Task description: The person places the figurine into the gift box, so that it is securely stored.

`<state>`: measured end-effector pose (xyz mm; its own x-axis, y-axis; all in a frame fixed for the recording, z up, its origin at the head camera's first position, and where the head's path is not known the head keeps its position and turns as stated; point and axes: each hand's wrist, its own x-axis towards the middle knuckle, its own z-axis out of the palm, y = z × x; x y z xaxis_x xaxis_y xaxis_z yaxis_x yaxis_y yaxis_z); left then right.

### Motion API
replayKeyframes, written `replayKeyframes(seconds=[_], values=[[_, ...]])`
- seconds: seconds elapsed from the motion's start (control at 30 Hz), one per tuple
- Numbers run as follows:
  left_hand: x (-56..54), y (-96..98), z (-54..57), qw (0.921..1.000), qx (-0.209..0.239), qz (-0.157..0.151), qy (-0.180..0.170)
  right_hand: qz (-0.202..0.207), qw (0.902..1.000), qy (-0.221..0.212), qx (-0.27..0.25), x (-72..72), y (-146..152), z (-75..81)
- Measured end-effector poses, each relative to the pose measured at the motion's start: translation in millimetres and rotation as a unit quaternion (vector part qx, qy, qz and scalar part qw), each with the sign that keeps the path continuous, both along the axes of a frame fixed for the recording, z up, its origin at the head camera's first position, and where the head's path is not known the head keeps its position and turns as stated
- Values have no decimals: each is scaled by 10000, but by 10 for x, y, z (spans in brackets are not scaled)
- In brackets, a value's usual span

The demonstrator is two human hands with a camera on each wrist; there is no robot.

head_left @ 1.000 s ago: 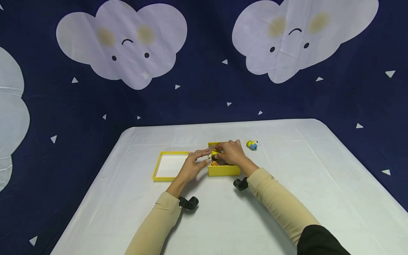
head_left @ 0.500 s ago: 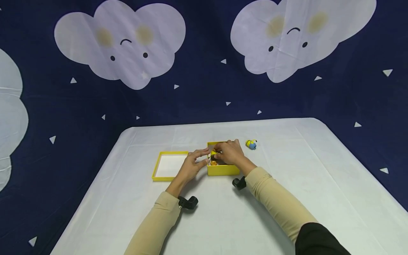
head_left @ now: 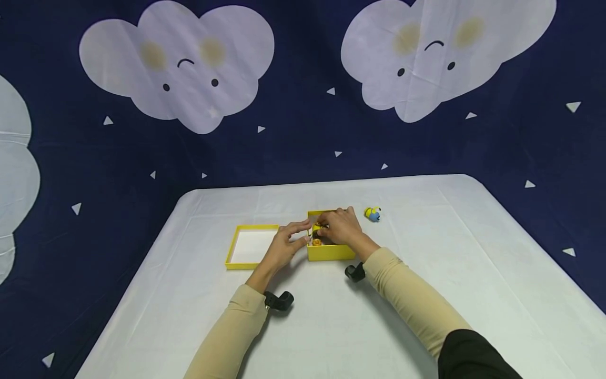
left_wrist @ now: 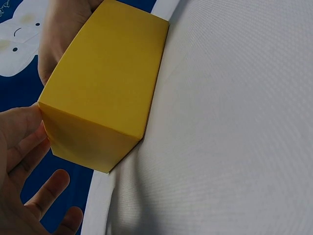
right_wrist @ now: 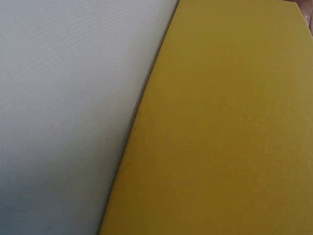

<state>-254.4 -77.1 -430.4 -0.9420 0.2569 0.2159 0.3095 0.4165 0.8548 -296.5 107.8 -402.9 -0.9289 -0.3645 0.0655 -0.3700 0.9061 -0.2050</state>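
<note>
A yellow box stands with its top uncovered on the white table. Inside it, at the left end, are a yellow-and-black toy figure and a small orange-yellow piece. My right hand reaches in from the right and pinches the figure between thumb and fingers; much of the figure is hidden. With fingers nearly straight, my left hand touches the box's left rim. The left wrist view has its thumb at the box corner and other fingers spread. In the right wrist view the box wall hides my hand.
A shallow yellow lid lies inner side up left of the box, partly behind my left hand. Behind and right of the box, a yellow-and-blue minion figure lies on the white tablecloth. A dark blue cloth with clouds hangs behind.
Both hands hold nearly the same places at the box. Only a slight shift of the whole head view shows; the lid and the blue figure stay put.
</note>
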Motion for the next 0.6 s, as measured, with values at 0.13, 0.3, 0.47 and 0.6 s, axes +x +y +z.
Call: replayKeyframes(seconds=[0.13,0.3,0.47,0.6], values=[[0,3,5,10000,0,1,-1,-15,10000,21,-19,7,-2,-7],[0,-4,-1,10000,26,-6,-3,-48,9999,59,87,7,-9,-14],[4,-9,1,10000,62,-60,49,-65,9997,107,194,6,-12,-13],[2,-2,-4,10000,25,-34,11,-65,9998,112,182,-2,-3,-24]])
